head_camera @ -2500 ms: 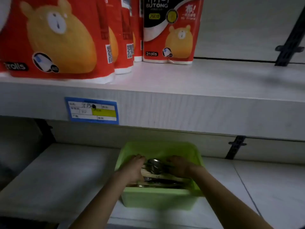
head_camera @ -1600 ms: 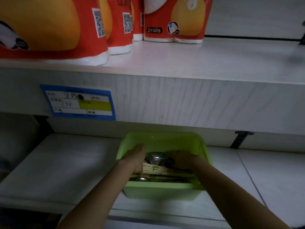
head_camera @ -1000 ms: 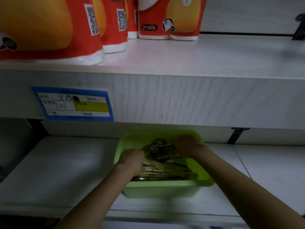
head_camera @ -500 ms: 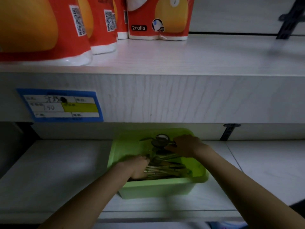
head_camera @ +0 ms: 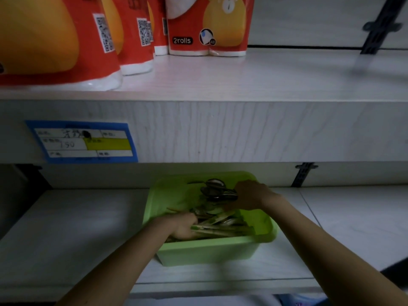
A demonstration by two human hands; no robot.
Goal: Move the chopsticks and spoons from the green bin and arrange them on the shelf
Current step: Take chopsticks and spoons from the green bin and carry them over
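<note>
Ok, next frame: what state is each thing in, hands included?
green bin: open-topped, standing on the lower shelf, cutlery inside.
chopsticks: bundled in the bin, gripped by the left hand.
spoons: bunched at the bin's far side, held by the right hand.
left hand: curled round the chopsticks.
right hand: gripping the spoons.
paper roll packs: upright on the upper shelf.
price label: stuck flat on the upper shelf's front edge.

Green bin (head_camera: pixel 212 250) sat on lower shelf (head_camera: pixel 66 228) | my left hand (head_camera: pixel 183 226) gripped chopsticks (head_camera: pixel 220 228) at bin's near side | my right hand (head_camera: pixel 249 195) held spoons (head_camera: pixel 215 189) by far wall | red roll packs (head_camera: pixel 209 25) on upper shelf (head_camera: pixel 265 80), blue label (head_camera: pixel 84 141) on its edge
</note>
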